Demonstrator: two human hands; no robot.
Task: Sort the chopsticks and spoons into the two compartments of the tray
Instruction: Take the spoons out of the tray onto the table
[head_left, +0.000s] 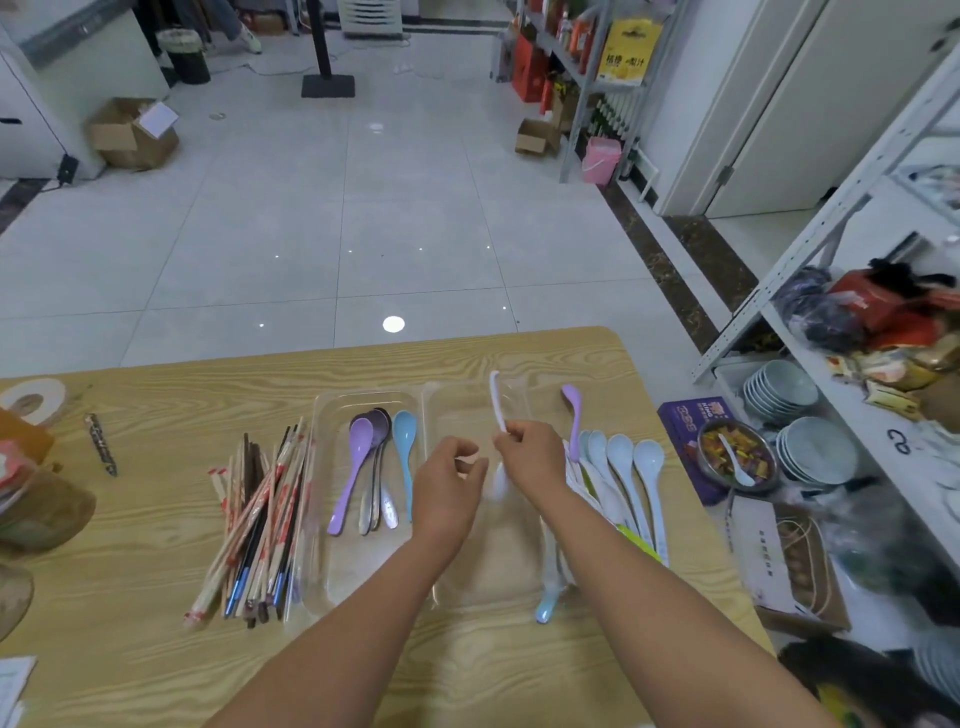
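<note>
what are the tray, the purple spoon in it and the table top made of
Tray: clear glossy plastic, it seems; the wood grain beneath shows through it. Purple spoon: probably plastic or melamine, an even pastel colour with a soft sheen. Table top: pale wood grain, possibly a printed laminate; cannot tell from here.

A wood-grain desk (156, 571) stands on glossy pale floor tiles (311, 208), a bright glare (393, 324) at centre. Metal shelving (582, 104) at one o'clock, a white rack (766, 288) at three, perhaps a bin (184, 57) at eleven.
</note>
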